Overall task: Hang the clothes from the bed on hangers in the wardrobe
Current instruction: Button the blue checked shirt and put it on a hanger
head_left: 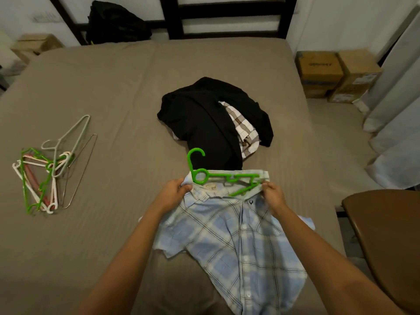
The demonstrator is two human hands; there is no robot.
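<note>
Dim, flat indoor light; no glare. Soft shadow on bed (181,267), just nearer than the grip on the shirt (238,242). Focus fair at the grip. Black garment (204,123) beyond it: detail lost. Far from the grip, edges bow; boxes (329,73) smeared.

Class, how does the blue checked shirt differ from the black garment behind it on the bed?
The blue checked shirt is pale and patterned; the black garment is plain and dark. The shirt lies spread out; the black garment is heaped. The left hand and right hand grip the shirt, with a green hanger at its collar; the black garment is untouched. Both lie on the bed.
</note>
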